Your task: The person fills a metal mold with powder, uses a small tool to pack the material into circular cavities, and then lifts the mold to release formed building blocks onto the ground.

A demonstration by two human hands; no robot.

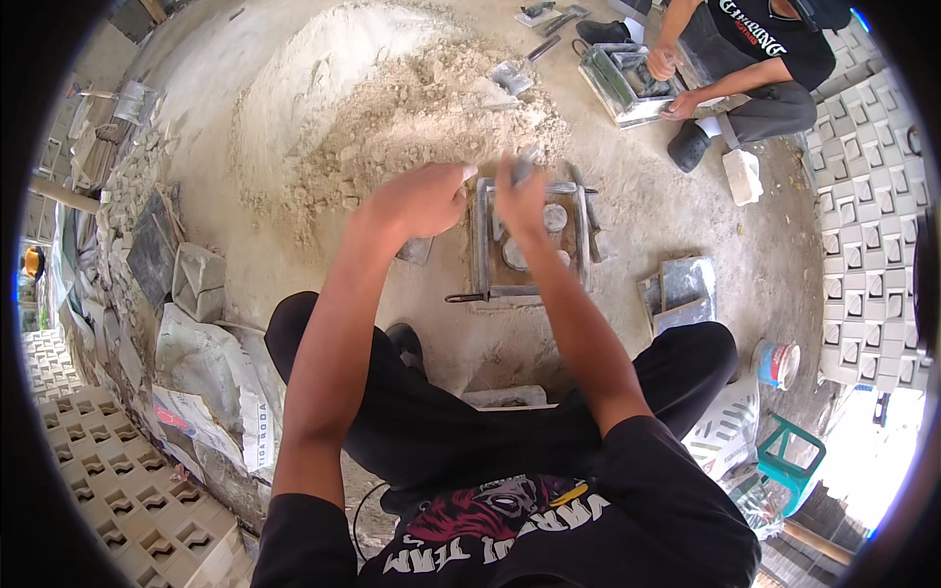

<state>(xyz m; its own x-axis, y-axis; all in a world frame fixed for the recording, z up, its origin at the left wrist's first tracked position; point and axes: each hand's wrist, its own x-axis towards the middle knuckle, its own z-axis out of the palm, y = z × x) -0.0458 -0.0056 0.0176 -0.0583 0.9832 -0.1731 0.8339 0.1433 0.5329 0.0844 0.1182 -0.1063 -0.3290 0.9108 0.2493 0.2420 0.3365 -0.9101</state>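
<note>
My left hand [423, 203] is over the near edge of the powder heap, just left of a rectangular metal mould [480, 240]. Its fingers are curled in, and whatever they may hold is hidden. My right hand [520, 201], smeared by motion, is above the mould's far side. A small grey object [527, 160] shows at its fingers, too blurred to name. Inside the mould frame are pale rounded shapes [555, 218], partly covered by my right forearm. A thin rod with a looped end [466, 298] sticks out at the mould's near left corner.
A heap of pale sandy powder [382, 108] spreads beyond the mould, with a trowel [513, 76] on its right. Another person [765, 59] works at a second mould [627, 88]. Metal plates [681, 289], a bucket [776, 365], a green stool [790, 461] and stacked pale blocks [867, 235] stand right.
</note>
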